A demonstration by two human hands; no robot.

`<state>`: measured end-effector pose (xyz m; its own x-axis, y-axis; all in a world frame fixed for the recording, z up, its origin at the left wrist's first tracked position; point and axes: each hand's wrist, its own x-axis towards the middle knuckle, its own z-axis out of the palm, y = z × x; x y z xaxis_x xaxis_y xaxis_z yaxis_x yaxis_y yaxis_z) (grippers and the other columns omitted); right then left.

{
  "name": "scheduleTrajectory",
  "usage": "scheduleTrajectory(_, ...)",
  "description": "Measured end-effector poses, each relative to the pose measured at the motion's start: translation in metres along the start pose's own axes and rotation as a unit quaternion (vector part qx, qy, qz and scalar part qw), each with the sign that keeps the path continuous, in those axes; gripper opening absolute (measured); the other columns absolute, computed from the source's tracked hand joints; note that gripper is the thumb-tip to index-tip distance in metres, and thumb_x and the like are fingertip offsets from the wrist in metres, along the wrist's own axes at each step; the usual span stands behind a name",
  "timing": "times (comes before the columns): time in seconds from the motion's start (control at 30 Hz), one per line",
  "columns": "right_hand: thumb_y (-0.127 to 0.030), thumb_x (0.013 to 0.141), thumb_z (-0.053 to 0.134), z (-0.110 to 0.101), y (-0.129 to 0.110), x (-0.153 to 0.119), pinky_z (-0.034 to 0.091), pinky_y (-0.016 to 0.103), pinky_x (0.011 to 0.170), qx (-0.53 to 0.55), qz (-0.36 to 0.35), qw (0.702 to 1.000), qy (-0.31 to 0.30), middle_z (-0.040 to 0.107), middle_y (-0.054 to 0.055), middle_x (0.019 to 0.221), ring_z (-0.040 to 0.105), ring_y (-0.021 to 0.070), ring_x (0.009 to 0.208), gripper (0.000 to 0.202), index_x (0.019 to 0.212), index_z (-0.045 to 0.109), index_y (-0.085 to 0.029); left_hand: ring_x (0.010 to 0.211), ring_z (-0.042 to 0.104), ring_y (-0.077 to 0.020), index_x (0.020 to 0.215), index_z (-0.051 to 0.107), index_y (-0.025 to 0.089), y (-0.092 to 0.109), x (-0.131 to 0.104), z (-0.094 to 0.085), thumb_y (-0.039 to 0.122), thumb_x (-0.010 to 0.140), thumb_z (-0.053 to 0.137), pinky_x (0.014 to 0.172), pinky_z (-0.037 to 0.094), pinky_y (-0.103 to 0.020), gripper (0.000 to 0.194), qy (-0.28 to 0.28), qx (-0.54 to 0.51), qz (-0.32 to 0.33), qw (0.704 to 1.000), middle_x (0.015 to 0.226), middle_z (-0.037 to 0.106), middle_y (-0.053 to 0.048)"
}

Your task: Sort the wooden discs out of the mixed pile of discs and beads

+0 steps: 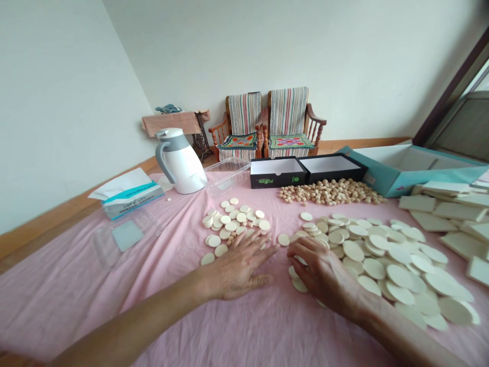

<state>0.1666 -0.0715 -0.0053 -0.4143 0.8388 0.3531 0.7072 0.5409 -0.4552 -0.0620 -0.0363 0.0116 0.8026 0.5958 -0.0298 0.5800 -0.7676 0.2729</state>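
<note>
My left hand [240, 265] lies palm down with its fingers spread, over the near side of a loose group of small pale round discs [241, 217]. A few small wooden beads show among those discs, close to my fingertips. My right hand [319, 267] is bent, its fingers curled down at the left edge of a big heap of pale round discs [399, 275]. Some discs [300, 284] show below its fingers, and what the fingertips grip is hidden. Between both hands a single disc [283, 239] lies flat on the pink cloth [237, 331].
Behind the heap lie many wooden beads [332, 192], two black boxes [278, 179] and a teal box [416, 176]. Square pale boards [464, 211] are piled at right. At left stand a white jug [185, 165], a tissue pack [132, 196] and clear plastic trays [229, 176].
</note>
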Motion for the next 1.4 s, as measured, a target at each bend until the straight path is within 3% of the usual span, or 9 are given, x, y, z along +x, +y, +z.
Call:
scheduleTrajectory(0.2, -0.012, 0.089, 0.042, -0.001, 0.003, 0.001, 0.043, 0.030, 0.071, 0.002, -0.006, 1.000, 0.022, 0.058, 0.007, 0.083, 0.053, 0.0168, 0.077, 0.018, 0.087, 0.059, -0.018, 0.140, 0.022, -0.0292, 0.144, 0.029, 0.032, -0.014, -0.022, -0.003, 0.052, 0.090, 0.044, 0.113, 0.017, -0.052, 0.059, 0.027, 0.017, 0.024, 0.999, 0.152, 0.027, -0.008)
scheduleTrajectory(0.47, -0.014, 0.090, 0.041, -0.004, 0.003, 0.005, 0.043, 0.031, 0.074, -0.004, 0.012, 0.999, 0.039, 0.057, 0.007, 0.086, 0.053, 0.0168, 0.080, 0.017, 0.086, 0.057, -0.017, 0.136, 0.032, -0.0284, 0.132, 0.049, 0.030, -0.046, -0.036, -0.001, 0.045, 0.091, 0.047, 0.109, 0.025, -0.051, 0.044, 0.105, 0.054, -0.032, 0.992, 0.144, 0.041, -0.008)
scheduleTrajectory(0.67, -0.009, 0.078, 0.052, -0.015, 0.003, 0.036, 0.041, 0.032, 0.075, -0.100, 0.005, 0.992, -0.071, 0.058, 0.008, 0.090, 0.054, 0.0190, 0.085, 0.015, 0.088, 0.060, -0.015, 0.125, 0.046, -0.0244, 0.127, 0.055, 0.027, -0.054, -0.035, 0.003, 0.037, 0.092, 0.050, 0.105, 0.034, -0.046, 0.037, 0.148, 0.036, -0.009, 0.988, 0.131, 0.055, -0.008)
scheduleTrajectory(0.83, -0.009, 0.075, 0.052, -0.003, 0.005, 0.059, 0.040, 0.030, 0.068, -0.149, 0.033, 0.977, -0.147, 0.059, 0.009, 0.086, 0.055, 0.0188, 0.080, 0.013, 0.083, 0.061, -0.014, 0.123, 0.048, -0.0241, 0.128, 0.053, 0.022, -0.054, -0.038, 0.004, 0.040, 0.090, 0.052, 0.106, 0.034, -0.045, 0.042, 0.186, 0.018, -0.006, 0.982, 0.130, 0.057, -0.009)
scheduleTrajectory(0.97, -0.006, 0.073, 0.050, -0.008, 0.006, 0.057, 0.041, 0.029, 0.072, -0.127, 0.020, 0.986, -0.102, 0.059, 0.008, 0.087, 0.056, 0.0184, 0.081, 0.020, 0.087, 0.062, -0.015, 0.117, 0.052, -0.0228, 0.124, 0.056, 0.018, -0.053, -0.038, 0.000, 0.038, 0.091, 0.050, 0.102, 0.040, -0.040, 0.039, 0.249, -0.020, -0.014, 0.968, 0.122, 0.062, -0.009)
scheduleTrajectory(1.1, -0.014, 0.078, 0.051, -0.046, 0.022, 0.033, 0.044, 0.031, 0.076, -0.132, 0.028, 0.990, -0.037, 0.061, 0.009, 0.095, 0.057, 0.0192, 0.086, 0.023, 0.098, 0.062, -0.017, 0.111, 0.057, -0.0219, 0.116, 0.061, 0.019, -0.054, -0.035, -0.001, 0.035, 0.093, 0.046, 0.099, 0.043, -0.039, 0.032, 0.310, -0.053, -0.037, 0.948, 0.114, 0.066, -0.008)
scheduleTrajectory(1.23, -0.024, 0.079, 0.055, -0.083, 0.044, 0.009, 0.044, 0.038, 0.079, -0.200, 0.059, 0.976, -0.059, 0.062, 0.008, 0.098, 0.059, 0.0234, 0.090, 0.024, 0.102, 0.062, -0.021, 0.109, 0.058, -0.0207, 0.109, 0.064, 0.019, -0.061, -0.032, 0.002, 0.032, 0.092, 0.048, 0.098, 0.043, -0.036, 0.027, 0.336, -0.089, -0.054, 0.936, 0.111, 0.066, -0.007)
scheduleTrajectory(1.3, -0.024, 0.079, 0.055, -0.086, 0.044, 0.011, 0.044, 0.039, 0.080, -0.211, 0.061, 0.974, -0.049, 0.063, 0.008, 0.098, 0.059, 0.0237, 0.090, 0.021, 0.099, 0.062, -0.020, 0.107, 0.058, -0.0205, 0.107, 0.064, 0.018, -0.064, -0.031, 0.003, 0.031, 0.092, 0.048, 0.097, 0.044, -0.036, 0.025, 0.354, -0.102, -0.063, 0.927, 0.109, 0.066, -0.008)
scheduleTrajectory(1.4, -0.019, 0.082, 0.052, -0.067, 0.027, 0.034, 0.045, 0.034, 0.081, -0.152, 0.031, 0.987, -0.039, 0.063, 0.008, 0.099, 0.059, 0.0202, 0.091, 0.019, 0.098, 0.062, -0.019, 0.106, 0.058, -0.0208, 0.104, 0.064, 0.017, -0.067, -0.032, 0.005, 0.030, 0.092, 0.047, 0.096, 0.045, -0.036, 0.025, 0.382, -0.114, -0.076, 0.914, 0.106, 0.067, -0.008)
